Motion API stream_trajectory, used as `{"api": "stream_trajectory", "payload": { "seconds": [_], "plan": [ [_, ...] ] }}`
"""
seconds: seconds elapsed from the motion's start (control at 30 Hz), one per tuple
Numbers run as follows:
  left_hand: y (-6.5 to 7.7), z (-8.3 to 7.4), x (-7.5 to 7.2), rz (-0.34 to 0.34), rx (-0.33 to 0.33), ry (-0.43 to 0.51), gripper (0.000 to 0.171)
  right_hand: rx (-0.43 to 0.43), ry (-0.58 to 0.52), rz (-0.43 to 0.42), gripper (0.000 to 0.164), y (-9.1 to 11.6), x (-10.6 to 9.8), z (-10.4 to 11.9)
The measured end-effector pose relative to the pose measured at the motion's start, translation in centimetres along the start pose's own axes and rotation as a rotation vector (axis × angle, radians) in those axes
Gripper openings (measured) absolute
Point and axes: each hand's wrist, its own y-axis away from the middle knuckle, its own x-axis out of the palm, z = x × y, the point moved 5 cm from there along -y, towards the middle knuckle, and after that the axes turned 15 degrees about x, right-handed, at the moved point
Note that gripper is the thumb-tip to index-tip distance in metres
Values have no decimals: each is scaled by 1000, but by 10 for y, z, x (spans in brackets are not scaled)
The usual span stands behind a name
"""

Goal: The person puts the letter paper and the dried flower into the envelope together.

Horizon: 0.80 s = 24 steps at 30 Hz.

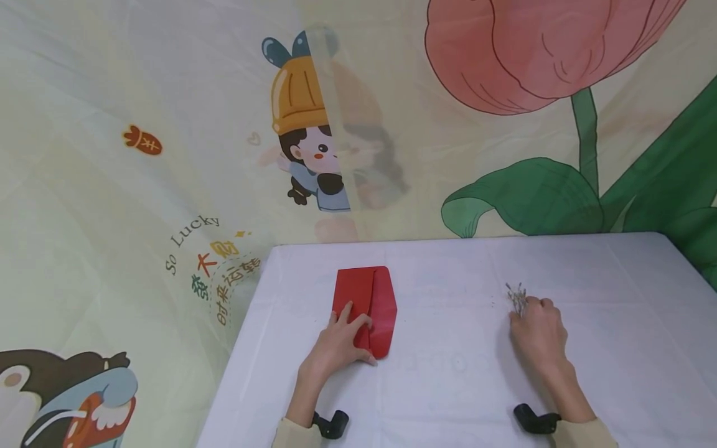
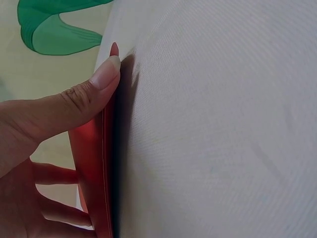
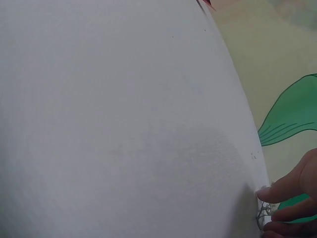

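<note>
A red paper envelope (image 1: 354,287) lies on the white-covered table, its pointed flap (image 1: 384,298) folded out to the right. My left hand (image 1: 336,343) holds the envelope by its near part, fingers spread over the red face. In the left wrist view the thumb (image 2: 89,96) lies along the envelope's edge (image 2: 101,173), and other fingers show beyond it. Over the table's right side, my right hand (image 1: 540,330) pinches a small bunch of thin greyish dried sprigs (image 1: 516,297). Only part of that bunch (image 3: 266,209) shows between the fingers in the right wrist view.
Tiny specks (image 3: 253,155) lie on the cloth left of the sprigs. The white table (image 1: 448,323) ends at a printed cloth backdrop (image 1: 392,81) with a pink flower and cartoon figures. Each wrist wears a black camera mount, such as the left one (image 1: 333,425).
</note>
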Motion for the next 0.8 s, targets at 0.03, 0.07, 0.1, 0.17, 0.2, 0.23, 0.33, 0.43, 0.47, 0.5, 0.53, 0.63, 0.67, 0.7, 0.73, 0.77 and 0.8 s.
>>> {"api": "stream_trajectory", "payload": {
  "seconds": [0.03, 0.07, 0.1, 0.17, 0.2, 0.23, 0.33, 0.43, 0.47, 0.5, 0.53, 0.63, 0.67, 0.7, 0.73, 0.77, 0.8],
  "plan": [
    [0, 0, 0, -1, -1, -1, 66, -5, 0, 0, 45, -1, 0, 0],
    [0, 0, 0, -1, -2, -1, 66, -11, -1, -1, 44, -1, 1, 1],
    [0, 0, 0, -1, -2, -1, 66, -16, 0, -4, 43, -2, 1, 1],
    [-1, 0, 0, 0, -3, 0, 66, -21, 0, -11, 42, -3, 2, 1],
    [-1, 0, 1, 1, -3, 0, 66, -22, 0, -14, 41, -3, 3, 1],
    [-1, 0, 1, 1, -3, -1, 66, -22, 0, -18, 39, -3, 3, 1],
    [-1, 0, 1, 0, -5, 0, 66, -20, 5, -33, 34, -3, 4, 2],
    [-1, 0, 1, -2, -4, 2, 65, -13, 6, -43, 30, -3, 4, 2],
    [-1, 0, 1, -3, -4, 2, 65, -10, 5, -44, 29, -3, 4, 2],
    [-1, 0, 1, -3, -5, 2, 65, -9, 1, -45, 28, -3, 4, 2],
    [-1, 0, 0, -3, -5, 2, 65, -8, -2, -46, 27, -2, 3, 2],
    [-1, 0, 1, -4, -7, 4, 66, -7, -13, -45, 25, -2, 3, 2],
    [-1, 0, 1, -3, -9, 4, 66, -7, -17, -44, 25, -1, 3, 2],
    [0, 0, 1, -3, -9, 4, 66, -6, -22, -41, 24, -1, 3, 2],
    [-1, 0, 1, -4, -9, 4, 66, -5, -24, -39, 24, -1, 3, 1],
    [-1, 0, 1, -6, -9, 5, 66, -2, -25, -37, 24, -1, 3, 1],
    [-1, 0, 1, -7, -8, 4, 66, 1, -29, -35, 24, -1, 3, 1]
  ]
}}
